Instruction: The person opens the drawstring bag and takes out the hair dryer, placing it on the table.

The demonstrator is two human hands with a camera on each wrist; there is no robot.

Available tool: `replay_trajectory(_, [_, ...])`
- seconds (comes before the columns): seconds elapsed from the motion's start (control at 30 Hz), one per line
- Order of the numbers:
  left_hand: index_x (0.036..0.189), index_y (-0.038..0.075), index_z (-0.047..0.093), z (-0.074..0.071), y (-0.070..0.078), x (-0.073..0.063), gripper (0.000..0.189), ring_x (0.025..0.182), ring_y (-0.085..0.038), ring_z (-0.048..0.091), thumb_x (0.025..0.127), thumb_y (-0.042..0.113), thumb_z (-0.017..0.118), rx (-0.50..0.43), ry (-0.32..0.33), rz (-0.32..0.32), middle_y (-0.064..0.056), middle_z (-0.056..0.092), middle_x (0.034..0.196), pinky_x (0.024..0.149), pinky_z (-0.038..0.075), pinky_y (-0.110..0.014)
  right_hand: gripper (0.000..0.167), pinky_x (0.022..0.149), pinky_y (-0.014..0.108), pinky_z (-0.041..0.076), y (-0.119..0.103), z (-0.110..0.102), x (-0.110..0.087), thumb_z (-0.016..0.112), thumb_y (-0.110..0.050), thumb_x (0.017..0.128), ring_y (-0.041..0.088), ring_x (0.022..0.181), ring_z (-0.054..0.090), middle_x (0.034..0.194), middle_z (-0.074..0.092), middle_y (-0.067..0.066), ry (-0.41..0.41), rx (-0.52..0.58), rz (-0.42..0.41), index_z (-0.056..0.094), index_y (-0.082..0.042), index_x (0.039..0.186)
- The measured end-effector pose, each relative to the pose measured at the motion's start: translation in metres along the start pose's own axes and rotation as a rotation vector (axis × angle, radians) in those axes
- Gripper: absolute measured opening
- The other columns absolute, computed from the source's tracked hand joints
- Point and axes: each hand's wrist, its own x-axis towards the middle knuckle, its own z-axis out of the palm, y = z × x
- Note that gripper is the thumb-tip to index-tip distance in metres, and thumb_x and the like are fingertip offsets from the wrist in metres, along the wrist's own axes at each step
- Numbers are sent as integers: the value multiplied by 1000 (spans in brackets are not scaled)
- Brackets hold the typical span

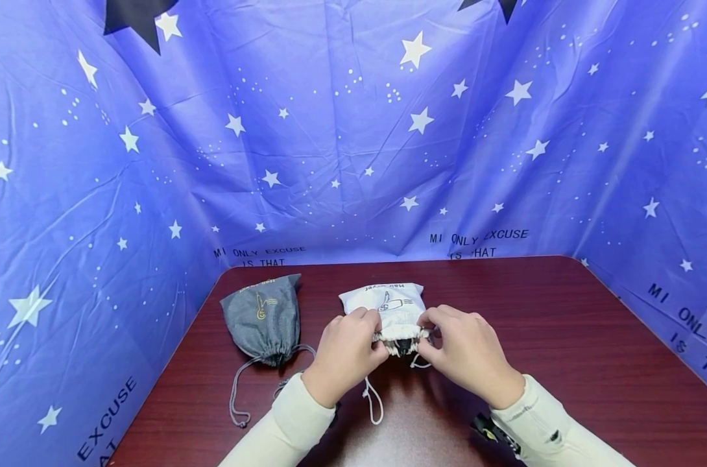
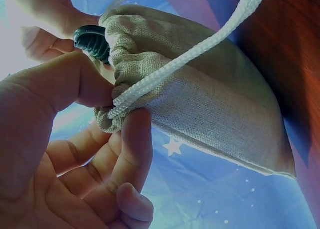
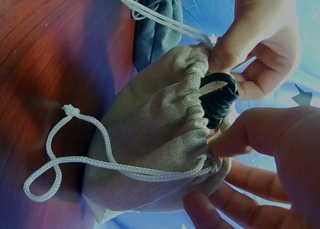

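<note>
A white drawstring bag [image 1: 383, 301] with a printed hand picture lies in front of me, its gathered mouth facing my body. My left hand [image 1: 347, 347] pinches one side of the mouth between thumb and fingers. On the opposite side, my right hand [image 1: 467, 350] pinches the rim in the same manner. Between them the opening is partly spread. A black ribbed cable end with a loop [image 3: 217, 101] pokes out of it; the rest is hidden inside. White cords [image 3: 110, 161] hang from both sides of the mouth.
To the left lies a dark grey drawstring bag [image 1: 266, 318], its mouth drawn together and its grey cords [image 1: 235, 389] loose on the table. The reddish-brown table [image 1: 563, 324] is enclosed at the back and sides by a blue star-patterned cloth [image 1: 330, 130].
</note>
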Motion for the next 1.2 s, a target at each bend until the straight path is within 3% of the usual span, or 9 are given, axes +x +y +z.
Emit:
replay_trajectory(0.13, [77,18,57,0,0,0,26,54,-15,47,67,20,81,1,-2,-3,7,51,69,52,38,-30,21,60,31,39,1,1,0,79,-20,68,1,54,39,70,48,-18,14,-5,-23,71,-23,88])
replay_trajectory(0.4, [77,18,59,0,-1,0,24,54,-16,50,67,20,81,-4,5,-10,7,53,69,53,41,-31,22,54,27,36,2,-1,1,79,-20,68,2,54,40,70,56,-13,4,2,-8,71,-23,88])
replay_trajectory(0.77, [77,19,59,-1,-2,0,24,55,-16,52,67,20,81,-7,2,-16,8,53,70,53,41,-31,22,52,25,34,2,-3,1,79,-21,69,4,54,41,71,49,-18,-15,5,22,71,-25,89])
replay_trajectory(1.2, [78,18,60,-2,-2,0,24,55,-15,52,68,21,81,6,-6,-22,7,55,71,53,41,-31,22,52,24,34,2,-5,1,79,-20,69,3,55,43,72,57,-12,-18,21,30,71,-25,88])
